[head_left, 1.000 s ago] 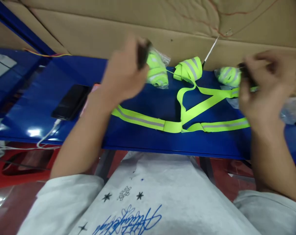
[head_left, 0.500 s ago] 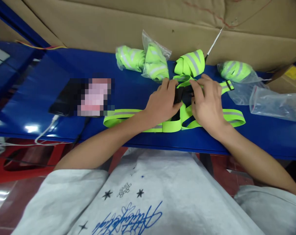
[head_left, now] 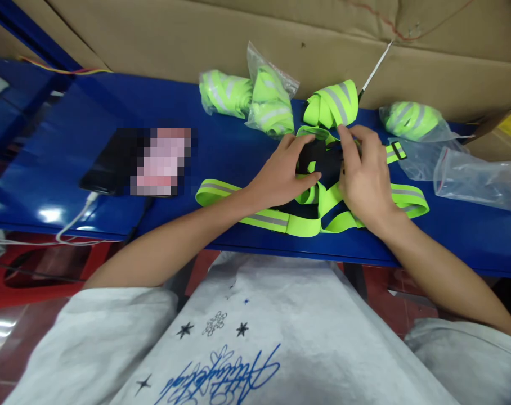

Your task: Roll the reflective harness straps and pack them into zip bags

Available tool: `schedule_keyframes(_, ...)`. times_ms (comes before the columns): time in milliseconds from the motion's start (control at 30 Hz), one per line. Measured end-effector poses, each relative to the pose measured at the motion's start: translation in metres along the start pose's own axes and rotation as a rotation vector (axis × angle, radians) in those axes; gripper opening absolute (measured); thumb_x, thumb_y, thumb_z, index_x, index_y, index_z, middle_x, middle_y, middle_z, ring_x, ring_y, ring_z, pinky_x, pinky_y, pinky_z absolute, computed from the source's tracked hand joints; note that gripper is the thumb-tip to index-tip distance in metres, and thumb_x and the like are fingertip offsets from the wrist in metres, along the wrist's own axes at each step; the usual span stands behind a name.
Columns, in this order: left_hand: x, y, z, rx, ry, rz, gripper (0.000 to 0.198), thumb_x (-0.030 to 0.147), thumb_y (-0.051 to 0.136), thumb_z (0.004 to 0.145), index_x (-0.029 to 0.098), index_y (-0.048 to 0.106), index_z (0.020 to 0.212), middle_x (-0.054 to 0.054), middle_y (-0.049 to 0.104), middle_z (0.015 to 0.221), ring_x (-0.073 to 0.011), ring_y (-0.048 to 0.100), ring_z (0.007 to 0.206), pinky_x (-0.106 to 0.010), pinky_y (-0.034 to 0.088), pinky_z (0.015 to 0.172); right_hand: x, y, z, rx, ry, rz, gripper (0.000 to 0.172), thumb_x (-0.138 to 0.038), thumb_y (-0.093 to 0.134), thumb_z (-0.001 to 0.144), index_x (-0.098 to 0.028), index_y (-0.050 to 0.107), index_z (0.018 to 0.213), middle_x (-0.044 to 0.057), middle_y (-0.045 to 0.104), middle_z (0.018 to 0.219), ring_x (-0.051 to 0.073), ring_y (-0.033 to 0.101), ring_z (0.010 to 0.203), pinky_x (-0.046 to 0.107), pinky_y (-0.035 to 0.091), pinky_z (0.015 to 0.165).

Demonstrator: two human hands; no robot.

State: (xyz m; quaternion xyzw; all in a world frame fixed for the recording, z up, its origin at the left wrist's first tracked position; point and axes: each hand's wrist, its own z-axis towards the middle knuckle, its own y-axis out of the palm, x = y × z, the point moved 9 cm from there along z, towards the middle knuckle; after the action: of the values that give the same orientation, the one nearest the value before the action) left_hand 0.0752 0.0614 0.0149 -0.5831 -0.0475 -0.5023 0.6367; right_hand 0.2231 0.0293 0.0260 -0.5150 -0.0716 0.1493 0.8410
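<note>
Hands [head_left: 276,174] palm-down at lime straps [head_left: 304,226], fingers [head_left: 351,151] curved

Wkshp, blue bench [head_left: 225,149], cardbd [head_left: 154,45], bagged straps [head_left: 272,104]

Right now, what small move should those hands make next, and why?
Perhaps the right hand should draw in the yellow-green strap loop on its right: that loop lies spread on the blue table, while this hand and the left hand are at the black piece.

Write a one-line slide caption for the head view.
Left hand and right hand close together over neon-yellow reflective straps on a blue table.
</note>
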Motion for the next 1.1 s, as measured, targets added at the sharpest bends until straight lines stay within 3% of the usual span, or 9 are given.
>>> schedule_keyframes(100,0.006,-0.003,-0.002,0.016,0.034,0.027,0.063,0.037,0.071,0.093,0.025,0.049,0.151,-0.012,0.061,0.144,-0.0291,0.058,0.139,-0.045,0.047,0.122,-0.004,0.003,0.0,-0.03,-0.008,-0.004,0.061,-0.016,0.029,0.106,-0.022,0.036,0.167,0.019,0.051,0.157,0.036,0.055,0.141,0.061,0.048,0.115)
schedule_keyframes(233,0.012,-0.007,-0.004,0.044,0.034,0.045,0.057,0.036,0.067,0.095,0.026,0.051,0.149,-0.011,0.063,0.144,-0.0281,0.059,0.137,-0.044,0.048,0.121,-0.006,-0.005,0.001,0.03,-0.034,-0.037,0.061,-0.012,0.027,0.105,-0.017,0.036,0.165,0.02,0.053,0.156,0.035,0.053,0.142,0.058,0.049,0.113)
schedule_keyframes(400,0.016,-0.01,-0.006,0.077,0.029,0.042,0.054,0.039,0.065,0.097,0.028,0.051,0.148,-0.01,0.061,0.148,-0.028,0.056,0.142,-0.045,0.046,0.123,0.004,-0.014,0.002,0.024,0.07,-0.051,0.062,-0.018,0.024,0.109,-0.035,0.03,0.169,0.013,0.051,0.16,0.032,0.049,0.147,0.056,0.049,0.112)
schedule_keyframes(533,0.022,-0.01,-0.008,0.089,0.038,0.022,0.053,0.038,0.064,0.098,0.028,0.05,0.148,-0.01,0.06,0.149,-0.0281,0.055,0.144,-0.045,0.046,0.124,-0.004,-0.016,0.001,0.05,-0.006,-0.062,0.06,-0.014,0.025,0.107,-0.021,0.033,0.167,0.017,0.052,0.157,0.034,0.049,0.146,0.058,0.049,0.112)
schedule_keyframes(733,0.024,-0.014,-0.009,0.098,0.032,0.019,0.051,0.04,0.061,0.1,0.03,0.05,0.149,-0.009,0.06,0.15,-0.0283,0.055,0.145,-0.045,0.047,0.125,0.003,-0.018,0.002,0.034,0.081,-0.049,0.06,-0.019,0.018,0.11,-0.034,0.032,0.167,0.015,0.052,0.157,0.029,0.05,0.144,0.052,0.049,0.112)
schedule_keyframes(1000,0.024,-0.015,-0.01,0.1,0.028,0.07,0.055,0.041,0.064,0.098,0.031,0.053,0.151,-0.009,0.061,0.146,-0.0308,0.06,0.14,-0.047,0.051,0.119,-0.005,-0.021,0.001,0.071,-0.009,-0.082,0.059,-0.016,0.022,0.108,-0.017,0.04,0.164,0.021,0.054,0.155,0.037,0.054,0.142,0.062,0.048,0.113)
schedule_keyframes(1100,0.025,-0.015,-0.01,0.134,0.093,0.093,0.056,0.041,0.065,0.097,0.029,0.054,0.151,-0.009,0.062,0.145,-0.0313,0.06,0.138,-0.048,0.051,0.118,-0.007,-0.021,0.0,0.065,-0.021,-0.036,0.058,-0.018,0.022,0.11,-0.02,0.04,0.165,0.02,0.052,0.157,0.037,0.055,0.141,0.062,0.047,0.115)
